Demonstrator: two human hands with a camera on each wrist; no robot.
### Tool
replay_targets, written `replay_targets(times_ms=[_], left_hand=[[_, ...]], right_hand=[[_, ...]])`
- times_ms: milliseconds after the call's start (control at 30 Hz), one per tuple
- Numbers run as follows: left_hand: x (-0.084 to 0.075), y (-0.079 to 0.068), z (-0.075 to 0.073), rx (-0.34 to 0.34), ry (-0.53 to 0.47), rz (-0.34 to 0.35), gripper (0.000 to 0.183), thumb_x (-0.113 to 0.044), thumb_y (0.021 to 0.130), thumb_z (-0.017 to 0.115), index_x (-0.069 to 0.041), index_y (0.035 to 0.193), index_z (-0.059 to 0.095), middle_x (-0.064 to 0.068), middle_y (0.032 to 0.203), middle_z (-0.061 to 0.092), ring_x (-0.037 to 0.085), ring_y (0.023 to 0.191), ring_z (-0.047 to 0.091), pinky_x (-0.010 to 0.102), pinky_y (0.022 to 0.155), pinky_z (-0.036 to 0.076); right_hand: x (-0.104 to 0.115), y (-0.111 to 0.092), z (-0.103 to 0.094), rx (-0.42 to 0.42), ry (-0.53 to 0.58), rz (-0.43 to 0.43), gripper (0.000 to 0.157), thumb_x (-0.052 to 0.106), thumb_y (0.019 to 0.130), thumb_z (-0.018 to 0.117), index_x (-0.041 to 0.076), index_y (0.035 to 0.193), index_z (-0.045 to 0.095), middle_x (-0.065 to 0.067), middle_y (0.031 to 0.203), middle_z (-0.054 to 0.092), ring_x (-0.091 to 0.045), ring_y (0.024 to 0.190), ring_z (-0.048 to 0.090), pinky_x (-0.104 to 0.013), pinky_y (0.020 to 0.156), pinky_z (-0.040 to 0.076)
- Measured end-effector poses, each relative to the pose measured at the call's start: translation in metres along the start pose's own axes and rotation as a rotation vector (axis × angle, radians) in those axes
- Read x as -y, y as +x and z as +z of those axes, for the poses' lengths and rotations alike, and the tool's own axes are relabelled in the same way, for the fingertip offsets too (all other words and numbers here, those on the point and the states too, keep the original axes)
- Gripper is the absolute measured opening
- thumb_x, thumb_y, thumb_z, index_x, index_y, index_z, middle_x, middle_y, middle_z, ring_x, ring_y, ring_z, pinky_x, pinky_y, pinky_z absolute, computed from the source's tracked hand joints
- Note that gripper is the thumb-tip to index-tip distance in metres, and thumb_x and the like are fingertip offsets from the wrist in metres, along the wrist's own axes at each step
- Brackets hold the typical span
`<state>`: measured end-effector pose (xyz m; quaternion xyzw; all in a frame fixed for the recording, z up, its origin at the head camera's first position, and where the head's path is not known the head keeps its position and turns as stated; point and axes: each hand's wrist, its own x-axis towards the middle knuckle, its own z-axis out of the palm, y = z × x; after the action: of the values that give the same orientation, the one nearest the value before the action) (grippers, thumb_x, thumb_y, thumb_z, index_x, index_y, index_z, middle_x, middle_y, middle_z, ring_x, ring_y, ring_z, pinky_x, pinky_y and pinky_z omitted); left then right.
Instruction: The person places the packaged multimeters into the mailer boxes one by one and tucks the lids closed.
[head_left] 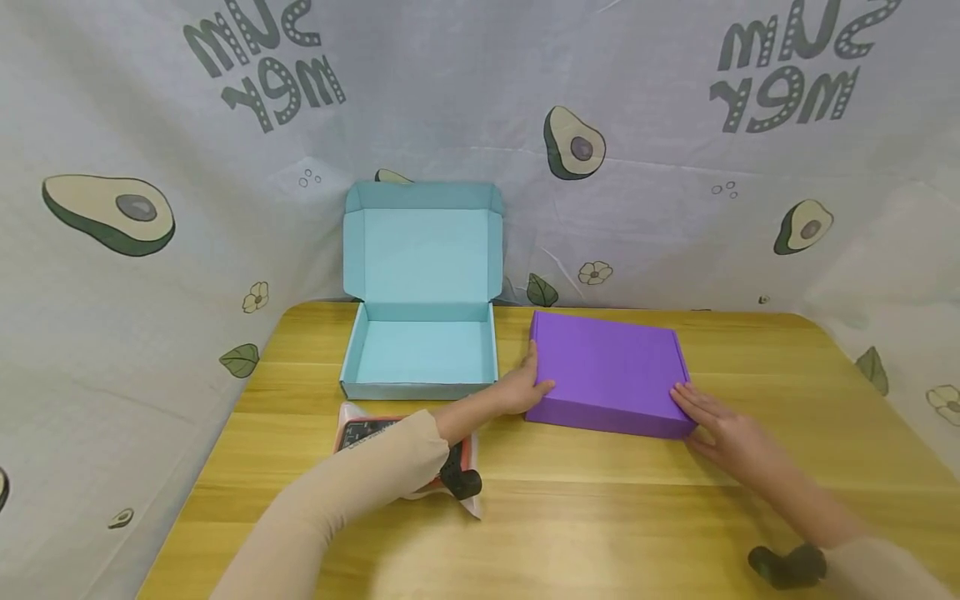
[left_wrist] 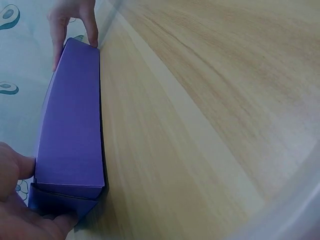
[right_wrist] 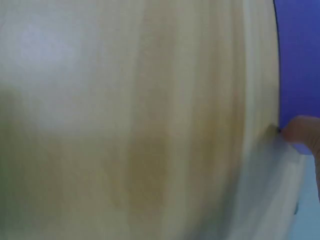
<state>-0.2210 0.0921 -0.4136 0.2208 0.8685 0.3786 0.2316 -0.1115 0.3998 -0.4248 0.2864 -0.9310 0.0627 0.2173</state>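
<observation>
A closed purple box (head_left: 609,367) lies flat on the table, slightly angled, between the two hands. My left hand (head_left: 519,388) grips its left end, with the thumb near the front corner and the fingers along the side. At the right front corner, my right hand (head_left: 723,429) holds the box, fingers on the top edge and thumb lower down. In the left wrist view, a side flap (left_wrist: 60,200) of the box stands slightly out by the left fingers. The right wrist view catches only the right thumb (right_wrist: 302,132) against the box's lower edge.
An open light-blue box (head_left: 423,354), lid upright, stands left of the purple one against the cloth. Under my left forearm lies a plastic-wrapped black item with an orange rim (head_left: 363,431), partly hidden. A patterned cloth (head_left: 465,100) hangs behind the wooden table (head_left: 585,517).
</observation>
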Motion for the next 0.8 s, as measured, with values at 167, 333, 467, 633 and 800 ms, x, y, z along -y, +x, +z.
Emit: replay_targets(times_ms=[167, 333, 467, 633, 800], left_hand=[[0.0008, -0.0011, -0.0007, -0.001, 0.006, 0.006, 0.074, -0.027, 0.099, 0.041, -0.002, 0.146, -0.010, 0.014, 0.154, 0.007, 0.022, 0.139, 0.018, 0.031, 0.113, 0.018], [0.0010, 0.0001, 0.0001, 0.004, 0.009, 0.015, 0.074, -0.027, 0.099, 0.040, -0.002, 0.146, -0.011, 0.014, 0.153, 0.006, 0.023, 0.139, 0.018, 0.031, 0.113, 0.017], [0.0000, 0.0007, 0.0002, 0.010, 0.019, 0.012, 0.074, -0.027, 0.099, 0.040, -0.002, 0.146, -0.012, 0.015, 0.153, 0.008, 0.024, 0.138, 0.021, 0.031, 0.112, 0.019], [-0.0004, 0.0017, -0.0010, 0.002, 0.024, 0.015, 0.074, -0.026, 0.099, 0.040, -0.001, 0.146, -0.011, 0.016, 0.153, 0.009, 0.025, 0.137, 0.022, 0.032, 0.112, 0.020], [0.0014, 0.0014, -0.0011, 0.009, 0.023, 0.025, 0.074, -0.027, 0.099, 0.040, 0.001, 0.145, -0.011, 0.016, 0.153, 0.007, 0.024, 0.139, 0.017, 0.031, 0.113, 0.018]], right_hand=[[-0.0015, -0.0033, 0.0094, -0.097, 0.028, -0.010, 0.066, 0.053, 0.092, 0.026, 0.009, 0.136, 0.047, -0.003, 0.140, 0.039, 0.009, 0.130, 0.015, -0.044, 0.076, 0.046], [-0.0009, -0.0052, 0.0097, -0.098, 0.024, -0.002, 0.067, 0.054, 0.092, 0.026, 0.007, 0.135, 0.048, -0.009, 0.138, 0.044, 0.008, 0.131, 0.015, -0.047, 0.072, 0.047], [-0.0003, -0.0050, 0.0096, -0.106, 0.014, 0.005, 0.068, 0.054, 0.093, 0.027, 0.005, 0.133, 0.050, -0.012, 0.135, 0.048, 0.007, 0.131, 0.016, -0.045, 0.075, 0.044], [-0.0013, -0.0030, 0.0087, -0.103, 0.034, 0.029, 0.069, 0.058, 0.091, 0.029, 0.007, 0.133, 0.050, -0.011, 0.135, 0.048, 0.009, 0.130, 0.016, -0.050, 0.072, 0.047], [-0.0010, -0.0035, 0.0100, -0.114, 0.069, 0.044, 0.070, 0.062, 0.089, 0.033, 0.010, 0.132, 0.052, -0.003, 0.138, 0.045, 0.011, 0.129, 0.019, -0.046, 0.078, 0.046]])
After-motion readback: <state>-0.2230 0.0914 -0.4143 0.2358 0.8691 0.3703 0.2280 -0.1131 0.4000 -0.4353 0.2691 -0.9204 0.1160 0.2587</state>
